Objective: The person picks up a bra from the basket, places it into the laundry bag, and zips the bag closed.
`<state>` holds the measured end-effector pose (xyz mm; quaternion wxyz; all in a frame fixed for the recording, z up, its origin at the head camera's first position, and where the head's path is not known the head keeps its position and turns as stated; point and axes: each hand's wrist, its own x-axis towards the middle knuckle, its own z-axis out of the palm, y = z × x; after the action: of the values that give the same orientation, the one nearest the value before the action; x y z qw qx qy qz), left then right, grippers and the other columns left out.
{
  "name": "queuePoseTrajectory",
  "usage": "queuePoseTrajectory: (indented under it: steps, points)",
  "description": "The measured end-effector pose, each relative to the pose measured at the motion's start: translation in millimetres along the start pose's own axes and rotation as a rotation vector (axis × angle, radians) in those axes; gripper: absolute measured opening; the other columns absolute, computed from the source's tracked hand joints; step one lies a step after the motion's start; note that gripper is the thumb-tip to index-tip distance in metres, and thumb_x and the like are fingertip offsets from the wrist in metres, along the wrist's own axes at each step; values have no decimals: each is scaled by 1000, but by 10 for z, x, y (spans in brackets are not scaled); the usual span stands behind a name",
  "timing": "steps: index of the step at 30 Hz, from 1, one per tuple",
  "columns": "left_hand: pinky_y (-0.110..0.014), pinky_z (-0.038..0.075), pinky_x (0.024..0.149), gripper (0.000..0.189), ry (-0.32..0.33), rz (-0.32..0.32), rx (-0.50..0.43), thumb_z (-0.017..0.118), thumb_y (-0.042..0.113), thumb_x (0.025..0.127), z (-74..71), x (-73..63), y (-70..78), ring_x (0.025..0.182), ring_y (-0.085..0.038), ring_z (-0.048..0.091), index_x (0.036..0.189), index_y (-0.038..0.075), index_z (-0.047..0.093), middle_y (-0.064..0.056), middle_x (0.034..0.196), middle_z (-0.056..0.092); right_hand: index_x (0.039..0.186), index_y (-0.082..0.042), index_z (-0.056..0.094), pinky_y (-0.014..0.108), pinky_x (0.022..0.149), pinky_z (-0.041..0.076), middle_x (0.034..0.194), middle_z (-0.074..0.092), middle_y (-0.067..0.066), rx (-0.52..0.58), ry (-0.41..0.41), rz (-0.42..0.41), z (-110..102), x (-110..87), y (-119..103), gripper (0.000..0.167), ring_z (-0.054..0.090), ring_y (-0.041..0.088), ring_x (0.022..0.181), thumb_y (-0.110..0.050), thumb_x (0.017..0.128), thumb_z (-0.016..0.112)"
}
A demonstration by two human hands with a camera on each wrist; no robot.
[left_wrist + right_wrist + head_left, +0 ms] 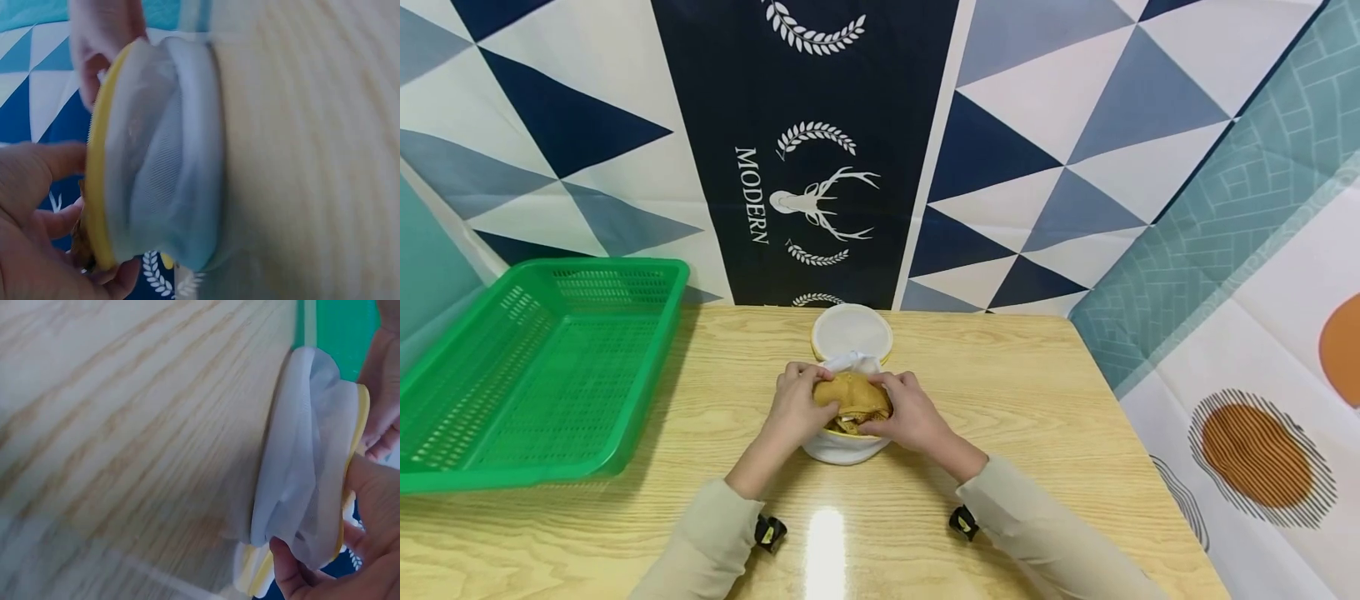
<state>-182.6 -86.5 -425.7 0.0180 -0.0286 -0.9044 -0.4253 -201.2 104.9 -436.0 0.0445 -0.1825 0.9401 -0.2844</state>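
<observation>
A white mesh laundry bag [842, 450] with a yellow zip rim stands on the table, its round lid [852, 332] folded back behind it. In its mouth sits a mustard-brown bra [852, 390], folded with the moulded cup upward and patterned trim at the front. My left hand [802, 403] grips the bra's left side, the thumb toward the front. On the other side, my right hand [910, 412] holds the bra with curled fingers. Both wrist views show the bag's mesh wall [162, 150] sagging, with the hands close at the yellow rim [357, 434].
A large green plastic basket [613, 450] stands at the left of the wooden table [1000, 392]. Behind the table hangs a patterned cloth [1000, 167] with triangles and a deer print. Another patterned cloth [1247, 350] hangs at the right.
</observation>
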Motion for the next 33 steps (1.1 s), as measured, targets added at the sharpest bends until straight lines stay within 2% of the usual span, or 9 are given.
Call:
queuePoseTrajectory:
  steps: [6, 11, 15, 19, 22, 25, 28, 31, 33]
  points:
    - [-51, 36, 103, 29, -128, 14, -157, 63, 16, 85, -184, 70, -120, 122, -35, 44, 112, 5, 65, -19, 127, 50, 124, -12, 53, 38, 82, 50, 107, 49, 14, -6, 35, 12, 30, 13, -19, 54, 54, 21, 89, -22, 77, 78]
    - [-52, 34, 104, 31, -187, 35, -206, 64, 10, 85, -264, 76, -201, 124, -36, 44, 115, 3, 64, -20, 128, 51, 121, -13, 54, 38, 83, 50, 108, 48, 13, 1, 31, 43, 35, 19, -31, 49, 54, 21, 90, -21, 78, 76]
    - [-52, 35, 104, 32, -145, 11, -175, 69, 6, 80, -220, 56, -201, 121, -36, 45, 112, 4, 65, -19, 124, 51, 120, -12, 54, 38, 84, 50, 107, 47, 13, -2, 25, 34, 33, 16, -30, 48, 54, 22, 90, -20, 78, 77]
    - [-48, 40, 100, 32, -72, -6, -104, 71, 1, 78, -139, 32, -173, 113, -32, 49, 108, 5, 64, -17, 117, 49, 122, -11, 54, 38, 85, 48, 108, 46, 13, -8, -24, 27, -6, 19, -38, 50, 52, 20, 90, -23, 79, 75]
    - [-46, 41, 99, 32, -22, -4, -71, 72, -1, 76, -93, 9, -147, 110, -31, 48, 106, 5, 64, -15, 113, 49, 126, -10, 52, 38, 86, 48, 111, 46, 13, -14, -83, 49, -43, 26, -71, 57, 52, 20, 92, -35, 79, 73]
    - [-45, 41, 99, 32, 18, 1, -38, 73, -1, 76, -72, -12, -125, 111, -31, 47, 105, 6, 64, -14, 113, 49, 129, -9, 49, 39, 87, 48, 114, 45, 13, -16, -119, 84, -62, 33, -122, 73, 53, 21, 94, -52, 75, 72]
    - [-45, 41, 99, 32, 13, 7, -33, 73, 0, 77, -79, -21, -116, 112, -32, 47, 106, 7, 64, -15, 114, 49, 128, -9, 48, 38, 85, 49, 112, 45, 12, -35, -112, 103, -45, 40, -153, 81, 53, 20, 92, -59, 69, 74]
    - [-46, 42, 97, 30, -42, 4, -62, 71, 4, 80, -121, -15, -127, 112, -31, 48, 109, 7, 65, -15, 115, 49, 119, -9, 49, 36, 81, 49, 105, 45, 10, -61, -76, 90, -14, 37, -159, 74, 52, 19, 86, -50, 67, 80]
    - [-45, 43, 94, 24, -76, 8, -92, 64, 7, 85, -166, -4, -141, 109, -30, 50, 110, 7, 66, -16, 115, 51, 114, -9, 50, 35, 78, 49, 101, 44, 10, -77, -48, 75, 4, 34, -160, 67, 50, 18, 82, -43, 67, 82]
